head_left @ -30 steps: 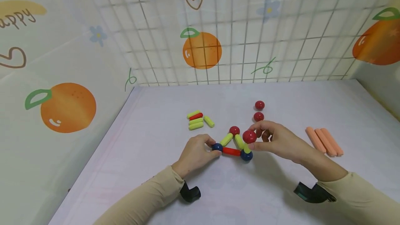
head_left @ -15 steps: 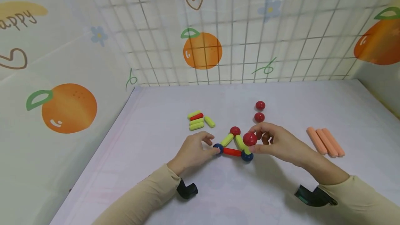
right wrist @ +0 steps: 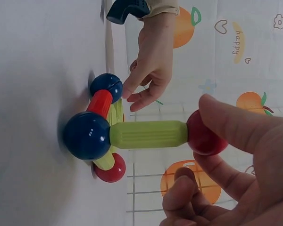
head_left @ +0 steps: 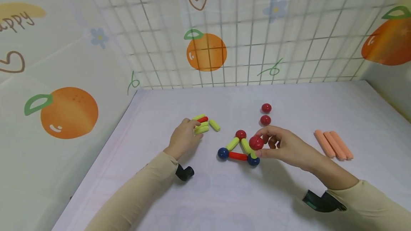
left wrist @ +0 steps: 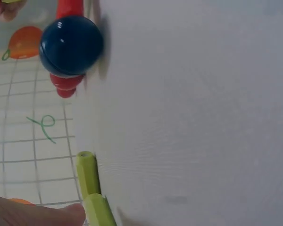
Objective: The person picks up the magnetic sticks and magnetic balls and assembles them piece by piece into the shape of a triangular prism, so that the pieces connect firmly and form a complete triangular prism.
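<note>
My right hand (head_left: 289,147) pinches a red ball (head_left: 256,142) between thumb and fingers. Below the ball, a yellow-green rod (right wrist: 148,134) stands upright on a blue ball (right wrist: 87,135). That blue ball is one corner of a flat triangle, with another blue ball (head_left: 223,153) at the left and a red ball (right wrist: 111,168) at the back. A red rod (head_left: 238,156) forms its front side; yellow-green rods form the others. My left hand (head_left: 183,139) is over a small group of yellow-green rods (head_left: 201,129), thumb and fingers apart, partly covering them.
One yellow-green rod (head_left: 214,125) lies just right of the group, which includes a red rod (head_left: 202,119). Two red balls, the nearer one (head_left: 265,120) included, sit behind my right hand. Several orange sticks (head_left: 334,144) lie at the right. A printed curtain (head_left: 237,27) hangs behind.
My left hand has let go of the left blue ball and moved back and left to the rod group. My right hand stays at the red ball, which has dipped slightly.
</note>
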The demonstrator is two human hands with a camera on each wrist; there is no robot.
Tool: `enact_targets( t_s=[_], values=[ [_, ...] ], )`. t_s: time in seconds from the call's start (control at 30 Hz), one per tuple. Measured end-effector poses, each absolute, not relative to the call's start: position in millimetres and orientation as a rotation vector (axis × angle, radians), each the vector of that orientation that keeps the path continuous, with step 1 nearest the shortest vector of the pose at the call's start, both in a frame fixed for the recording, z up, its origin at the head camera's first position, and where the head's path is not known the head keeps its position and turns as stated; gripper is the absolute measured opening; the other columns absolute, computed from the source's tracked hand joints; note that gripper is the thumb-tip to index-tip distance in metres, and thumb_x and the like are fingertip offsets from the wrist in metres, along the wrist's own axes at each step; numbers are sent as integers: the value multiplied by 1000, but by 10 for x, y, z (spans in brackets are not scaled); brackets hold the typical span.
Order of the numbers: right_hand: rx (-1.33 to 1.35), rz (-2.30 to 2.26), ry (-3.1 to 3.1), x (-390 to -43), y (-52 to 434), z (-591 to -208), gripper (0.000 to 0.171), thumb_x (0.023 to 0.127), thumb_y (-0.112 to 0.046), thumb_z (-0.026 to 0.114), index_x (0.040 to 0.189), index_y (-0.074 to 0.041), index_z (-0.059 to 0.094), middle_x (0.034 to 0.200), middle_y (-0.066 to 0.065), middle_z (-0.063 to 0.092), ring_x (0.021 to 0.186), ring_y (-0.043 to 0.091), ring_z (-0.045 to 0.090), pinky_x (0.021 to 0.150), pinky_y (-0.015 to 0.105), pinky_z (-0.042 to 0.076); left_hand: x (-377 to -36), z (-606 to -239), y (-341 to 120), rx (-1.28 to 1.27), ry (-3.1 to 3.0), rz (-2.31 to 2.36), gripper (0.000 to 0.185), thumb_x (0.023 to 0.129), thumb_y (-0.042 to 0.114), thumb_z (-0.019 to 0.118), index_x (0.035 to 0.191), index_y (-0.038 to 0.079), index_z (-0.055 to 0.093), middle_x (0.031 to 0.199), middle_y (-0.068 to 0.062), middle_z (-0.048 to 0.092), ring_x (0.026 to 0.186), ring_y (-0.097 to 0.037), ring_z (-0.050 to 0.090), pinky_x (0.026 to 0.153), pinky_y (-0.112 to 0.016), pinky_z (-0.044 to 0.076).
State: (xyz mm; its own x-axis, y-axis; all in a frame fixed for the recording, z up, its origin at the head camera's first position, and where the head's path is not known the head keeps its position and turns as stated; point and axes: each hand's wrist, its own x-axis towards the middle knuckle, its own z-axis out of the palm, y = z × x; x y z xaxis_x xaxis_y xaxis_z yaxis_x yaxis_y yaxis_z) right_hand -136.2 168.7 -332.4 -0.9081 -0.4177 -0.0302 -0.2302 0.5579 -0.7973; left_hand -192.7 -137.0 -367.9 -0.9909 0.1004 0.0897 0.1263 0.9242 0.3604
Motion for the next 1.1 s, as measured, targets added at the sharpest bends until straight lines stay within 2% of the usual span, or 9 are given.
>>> enact_targets(
  t_s=[0.13,0.27,0.63,0.83,1.1],
  values=[
    [-558,-1273,2568,-1350,1693,-3304,43,75,-34,76,111,-17,59,86,7,50,79,21,46,57,24,40,-1995,-3723,-1347,-144,-3035,-544,35,83,22,67,116,12,63,114,-11,56,88,-23,58,77,-37,49],
    [-557,-1276,2565,-1347,1689,-3294,43,75,-34,77,111,-18,59,87,6,51,79,21,46,57,24,40,-2054,-3770,-1339,-134,-3047,-501,32,82,21,67,112,11,64,110,-10,57,91,-23,59,79,-37,49],
    [-554,-1269,2572,-1357,1690,-3292,44,74,-32,77,111,-17,59,92,11,54,81,21,47,58,25,42,-2094,-3806,-1345,-102,-3091,-414,28,81,24,70,105,11,66,101,-8,59,91,-23,60,77,-36,49],
    [-554,-1260,2577,-1356,1698,-3293,44,74,-33,77,111,-17,59,92,11,53,80,21,47,58,25,41,-2051,-3751,-1368,-91,-3135,-383,30,79,24,70,105,10,70,102,-8,64,95,-23,60,78,-36,49],
    [-556,-1254,2581,-1364,1707,-3294,45,75,-34,77,112,-17,59,93,11,53,80,21,48,59,26,42,-1897,-3720,-1377,-170,-3046,-620,23,80,24,70,99,12,67,88,-2,60,77,-16,53,67,-29,43]
  ],
)
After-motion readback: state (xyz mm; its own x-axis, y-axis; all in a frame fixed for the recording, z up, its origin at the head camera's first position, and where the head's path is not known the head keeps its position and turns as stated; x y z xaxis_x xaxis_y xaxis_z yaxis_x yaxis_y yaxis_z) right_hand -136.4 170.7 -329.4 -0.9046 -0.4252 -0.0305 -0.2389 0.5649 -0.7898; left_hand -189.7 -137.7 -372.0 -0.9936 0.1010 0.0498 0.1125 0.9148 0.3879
